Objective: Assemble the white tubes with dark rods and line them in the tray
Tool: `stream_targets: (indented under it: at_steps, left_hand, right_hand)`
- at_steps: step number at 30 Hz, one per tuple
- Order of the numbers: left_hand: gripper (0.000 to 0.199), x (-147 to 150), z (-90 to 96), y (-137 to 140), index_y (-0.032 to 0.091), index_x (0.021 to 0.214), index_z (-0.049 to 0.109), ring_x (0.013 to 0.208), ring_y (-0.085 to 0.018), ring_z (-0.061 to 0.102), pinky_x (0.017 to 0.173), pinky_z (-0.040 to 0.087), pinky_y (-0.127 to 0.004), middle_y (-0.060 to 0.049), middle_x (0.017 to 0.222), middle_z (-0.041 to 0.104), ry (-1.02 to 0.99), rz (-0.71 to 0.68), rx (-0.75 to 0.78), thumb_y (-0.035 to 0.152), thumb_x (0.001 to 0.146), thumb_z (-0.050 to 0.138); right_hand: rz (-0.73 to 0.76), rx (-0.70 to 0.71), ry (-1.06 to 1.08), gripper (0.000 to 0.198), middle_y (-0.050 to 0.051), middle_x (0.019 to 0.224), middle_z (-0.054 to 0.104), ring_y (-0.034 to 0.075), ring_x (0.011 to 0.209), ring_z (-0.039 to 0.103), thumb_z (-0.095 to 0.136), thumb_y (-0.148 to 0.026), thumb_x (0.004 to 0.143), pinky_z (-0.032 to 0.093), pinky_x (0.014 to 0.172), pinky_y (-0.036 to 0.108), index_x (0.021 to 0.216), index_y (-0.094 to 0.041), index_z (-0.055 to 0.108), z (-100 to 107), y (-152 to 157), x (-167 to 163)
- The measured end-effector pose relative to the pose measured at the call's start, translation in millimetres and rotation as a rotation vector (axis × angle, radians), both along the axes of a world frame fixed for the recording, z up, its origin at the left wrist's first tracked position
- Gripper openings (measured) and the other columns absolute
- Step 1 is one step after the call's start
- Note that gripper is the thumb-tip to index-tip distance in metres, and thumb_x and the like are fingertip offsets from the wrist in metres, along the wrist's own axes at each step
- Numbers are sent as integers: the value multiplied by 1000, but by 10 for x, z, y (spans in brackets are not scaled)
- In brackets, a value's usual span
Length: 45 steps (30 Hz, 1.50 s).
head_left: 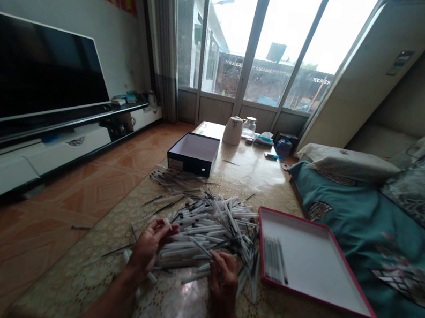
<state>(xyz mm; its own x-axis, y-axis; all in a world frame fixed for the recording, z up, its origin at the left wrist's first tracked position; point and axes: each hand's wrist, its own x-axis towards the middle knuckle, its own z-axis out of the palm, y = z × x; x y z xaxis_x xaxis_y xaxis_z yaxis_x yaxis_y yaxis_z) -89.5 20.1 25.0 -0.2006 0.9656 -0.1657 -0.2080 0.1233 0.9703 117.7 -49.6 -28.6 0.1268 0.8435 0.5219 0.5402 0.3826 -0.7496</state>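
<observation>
A heap of white pen tubes (201,227), some with black ends, lies in front of me with thin dark refills (166,203) scattered about its left side. At the heap's near left edge, my left hand (150,241) is closed in a pinch; a small whitish bit shows at its fingertips, too small to name. My right hand (223,280) pinches a slim pen (202,248) that points up and left over the heap. To the right, a shallow white tray with a red rim (315,298) holds a row of assembled-looking pens (274,259).
A dark open box (189,167) stands beyond the heap on the left. Farther back are a kettle (233,131), a glass jar (249,127) and a tissue pack (264,139). A teal-covered sofa (350,214) borders the right side, a television cabinet (62,155) the left.
</observation>
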Motion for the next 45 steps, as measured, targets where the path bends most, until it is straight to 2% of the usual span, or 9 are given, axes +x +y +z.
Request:
stream_targets:
  at_steps: [3,6,10,17,23,30,36,41,45]
  left_hand:
    - [28,246,24,-251,22,97,50,77,-19,71,64,55,-27,-5,85,73,-348,-3,-88,19,73,66]
    - [31,417,-10,-335,22,105,50,75,-17,71,67,56,-26,-5,82,73,-441,40,-82,11,78,60]
    - [20,535,-110,-294,21,96,51,77,-16,71,66,56,-24,-5,83,73,-505,121,-72,13,79,60]
    - [27,619,-144,-343,22,89,50,81,-22,71,71,57,-32,-2,77,72,-465,130,-54,28,72,70]
    - [36,619,-194,-415,20,88,51,75,-23,72,66,58,-33,-3,74,72,-395,86,-71,31,65,76]
    - [31,591,-274,-500,18,84,54,77,-23,72,64,58,-30,-6,80,73,-385,125,-78,34,67,74]
    - [33,597,-324,-582,20,78,52,76,-22,72,69,57,-33,-4,78,73,-429,202,-65,40,65,75]
    - [31,625,-349,-610,20,78,54,75,-22,71,71,57,-33,-4,73,73,-409,208,-79,42,67,72]
    - [27,649,-387,-621,20,77,57,77,-24,71,72,57,-35,-3,73,73,-395,186,-76,42,69,71]
  right_hand:
    - [13,24,-78,23,5,92,63,19,88,56,45,-20,92,44,80,33,109,-23,60,-10,-17,-15]
    - [-21,35,-130,21,5,90,64,20,85,57,45,-18,91,42,77,34,105,-21,60,-6,-27,-29]
    - [-6,27,-191,17,4,83,62,19,80,56,46,-18,88,40,74,32,96,-21,61,42,-32,-36]
    - [1,-20,-223,17,3,81,61,19,80,54,45,-18,88,38,74,32,93,-21,61,91,-36,-46]
    - [33,-42,-238,15,3,82,59,19,81,52,47,-18,87,36,74,32,93,-21,61,77,-32,-42]
    - [54,-47,-282,13,3,81,59,19,81,51,50,-22,89,35,74,30,94,-22,63,120,-38,-40]
    - [166,-138,-404,11,1,78,62,18,78,53,53,-21,88,34,70,28,83,-23,62,293,-17,-30]
    - [206,-73,-557,11,1,76,63,18,75,54,54,-26,88,32,72,29,80,-23,61,425,64,46]
    - [245,-74,-507,18,1,73,63,16,72,55,52,-26,89,33,71,28,75,-21,61,398,100,84]
